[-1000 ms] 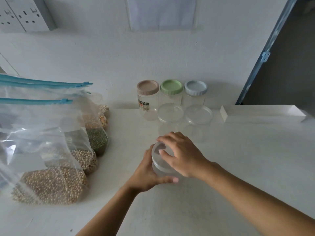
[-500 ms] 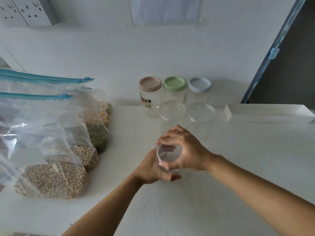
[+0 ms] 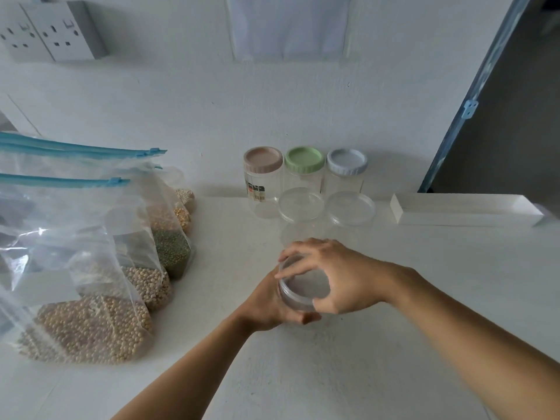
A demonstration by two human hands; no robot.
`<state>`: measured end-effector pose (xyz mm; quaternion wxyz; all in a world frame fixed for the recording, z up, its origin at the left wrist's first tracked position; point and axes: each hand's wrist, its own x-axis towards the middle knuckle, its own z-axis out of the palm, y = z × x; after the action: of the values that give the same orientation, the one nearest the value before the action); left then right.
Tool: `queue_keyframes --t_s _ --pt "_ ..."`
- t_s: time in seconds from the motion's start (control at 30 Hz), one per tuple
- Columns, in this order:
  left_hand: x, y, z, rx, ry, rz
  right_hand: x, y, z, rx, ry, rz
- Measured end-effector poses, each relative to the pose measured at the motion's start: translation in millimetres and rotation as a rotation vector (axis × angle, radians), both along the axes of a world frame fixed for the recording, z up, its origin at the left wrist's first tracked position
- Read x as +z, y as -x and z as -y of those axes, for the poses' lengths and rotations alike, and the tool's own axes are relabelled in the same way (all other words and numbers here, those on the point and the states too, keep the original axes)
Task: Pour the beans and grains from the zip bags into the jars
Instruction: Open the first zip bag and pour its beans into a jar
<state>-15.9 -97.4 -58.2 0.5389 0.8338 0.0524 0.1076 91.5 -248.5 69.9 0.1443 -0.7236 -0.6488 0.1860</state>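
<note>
The left grip (image 3: 266, 304) clamps the small clear plastic jar (image 3: 291, 302), the right grip (image 3: 342, 274) clamped round its transparent lid (image 3: 306, 281); a slippery twist could topple it.

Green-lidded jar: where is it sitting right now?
In the head view, the green-lidded jar stands near the centre, at the back of the white table, between the pink-lidded jar on its left and the grey-lidded jar on its right.
</note>
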Motion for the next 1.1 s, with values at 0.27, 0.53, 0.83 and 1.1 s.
queue_keyframes --t_s 0.27,0.53,0.83,1.1 --pt "4 0 2 -0.008 -0.027 -0.012 -18 11 -1 -0.311 -0.012 0.312" --pt "2 -1 1 -0.015 -0.084 -0.005 -3 3 -3 -0.281 0.031 -0.032" --pt "3 -5 2 -0.010 -0.037 -0.052 13 1 -10 -0.091 0.148 -0.128" --pt "3 -8 5 -0.019 -0.128 -0.004 -10 10 -4 -0.360 0.101 0.309"
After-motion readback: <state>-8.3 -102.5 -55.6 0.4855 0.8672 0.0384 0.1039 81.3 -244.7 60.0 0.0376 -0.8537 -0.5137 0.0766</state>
